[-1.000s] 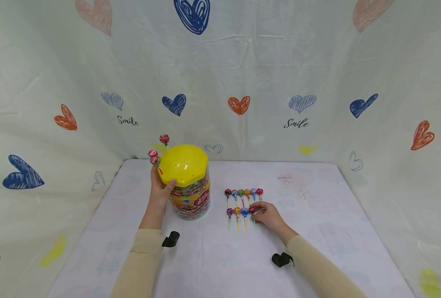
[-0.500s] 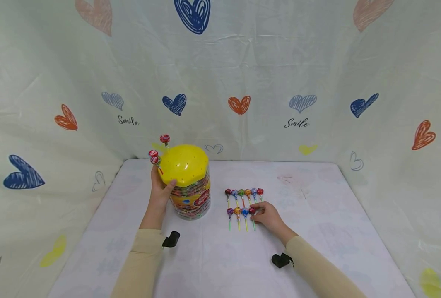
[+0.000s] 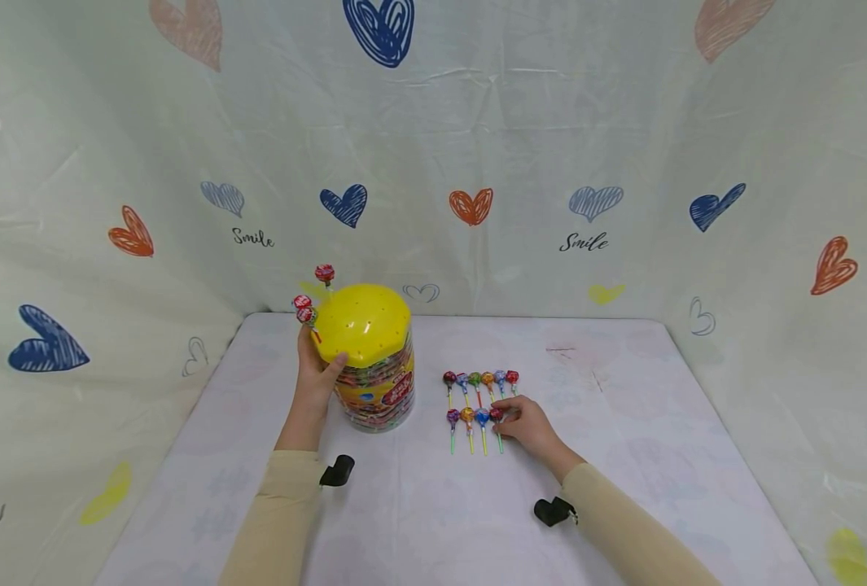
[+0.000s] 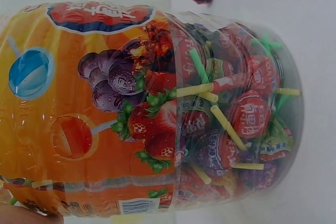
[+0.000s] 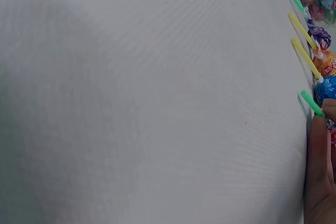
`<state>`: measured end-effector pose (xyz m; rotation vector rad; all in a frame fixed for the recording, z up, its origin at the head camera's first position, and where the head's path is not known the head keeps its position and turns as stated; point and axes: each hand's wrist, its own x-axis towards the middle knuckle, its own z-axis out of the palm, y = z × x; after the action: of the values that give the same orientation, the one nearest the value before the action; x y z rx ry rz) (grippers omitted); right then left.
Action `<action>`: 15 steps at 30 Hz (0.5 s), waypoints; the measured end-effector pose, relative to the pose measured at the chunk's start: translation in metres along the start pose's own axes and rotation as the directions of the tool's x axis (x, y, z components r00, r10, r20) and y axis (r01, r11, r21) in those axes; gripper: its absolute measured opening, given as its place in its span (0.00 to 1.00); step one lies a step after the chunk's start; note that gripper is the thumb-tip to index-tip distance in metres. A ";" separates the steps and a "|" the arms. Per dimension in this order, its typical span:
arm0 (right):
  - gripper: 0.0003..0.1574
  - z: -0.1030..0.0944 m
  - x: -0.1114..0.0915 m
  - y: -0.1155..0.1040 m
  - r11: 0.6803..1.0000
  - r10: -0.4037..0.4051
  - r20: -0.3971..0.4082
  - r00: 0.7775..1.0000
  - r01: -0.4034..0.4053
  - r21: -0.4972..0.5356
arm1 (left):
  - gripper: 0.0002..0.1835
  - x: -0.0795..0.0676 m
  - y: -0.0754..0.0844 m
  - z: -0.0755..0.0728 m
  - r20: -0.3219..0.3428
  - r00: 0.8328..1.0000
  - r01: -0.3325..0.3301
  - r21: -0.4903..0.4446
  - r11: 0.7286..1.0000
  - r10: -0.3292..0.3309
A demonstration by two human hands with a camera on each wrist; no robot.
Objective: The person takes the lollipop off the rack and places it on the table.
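Note:
My left hand [image 3: 316,378] grips a large clear plastic jar [image 3: 374,399] of lollipops near the top, with the thumb at the edge of its yellow lid [image 3: 363,321]; its other fingers are mostly hidden behind. Sticks and wrapped candies show through the jar's base [image 4: 247,124] in the left wrist view. On the table, my right hand [image 3: 528,425] pinches a dark red lollipop [image 3: 496,415] with a green stick, at the right end of the front row. That green stick [image 5: 312,103] pokes out past the fingertips in the right wrist view.
Beside the held one lie purple [image 3: 453,416], orange [image 3: 466,414] and blue [image 3: 481,416] lollipops. A back row of several more, including a green one [image 3: 475,379], lies behind. Red lollipops [image 3: 324,273] stick out at the lid's left side. A heart-printed curtain [image 3: 521,268] hangs behind the table.

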<state>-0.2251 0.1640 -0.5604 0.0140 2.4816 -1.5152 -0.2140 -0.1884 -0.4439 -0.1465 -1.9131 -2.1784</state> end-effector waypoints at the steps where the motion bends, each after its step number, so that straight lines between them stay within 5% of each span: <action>1: 0.23 0.000 0.000 0.000 1.000 0.002 0.004 1.000 -0.002 0.008 | 0.42 0.000 0.000 0.000 -0.002 1.000 0.005 0.004 1.000 -0.005; 15: 0.25 -0.022 0.000 -0.035 1.000 -0.013 -0.042 0.999 0.014 0.008 | 0.41 -0.001 -0.001 -0.001 0.005 1.000 0.002 0.015 1.000 -0.002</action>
<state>-0.2341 0.1677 -0.5203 0.0306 2.5126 -1.5455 -0.2133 -0.1888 -0.4447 -0.1473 -1.9327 -2.1661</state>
